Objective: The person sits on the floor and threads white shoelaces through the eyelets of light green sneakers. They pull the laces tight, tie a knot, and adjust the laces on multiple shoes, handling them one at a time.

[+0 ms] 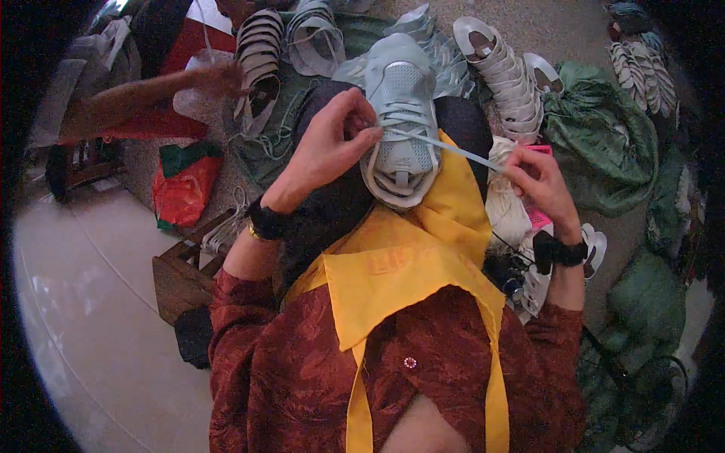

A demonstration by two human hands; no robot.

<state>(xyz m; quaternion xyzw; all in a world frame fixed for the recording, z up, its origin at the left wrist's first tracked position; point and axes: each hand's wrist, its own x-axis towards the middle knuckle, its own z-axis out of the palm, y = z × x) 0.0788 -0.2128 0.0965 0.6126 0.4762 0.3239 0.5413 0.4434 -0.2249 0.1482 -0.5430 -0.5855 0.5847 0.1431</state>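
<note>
A pale grey-blue lace-up shoe upper (400, 158) rests across my lap, its toe pointing away from me. A flat pale shoelace (468, 155) crosses its eyelets and stretches out to the right. The free length is pinched between the thumb and fingers of my right hand (540, 185), and it looks taut. On the left side of the eyelets, my left hand (332, 147) is closed in a pinch at the lace. Its fingertips partly hide what they grip. Beneath the shoe upper is my yellow apron (453, 185).
Rows of nested shoe uppers (502, 79) lie beyond my knees, with others (260, 57) at far left. A green sack (600, 140) stands at right, a red bag (185, 189) at left. Near it are a wooden stool (185, 272) and another person's arm (151, 102).
</note>
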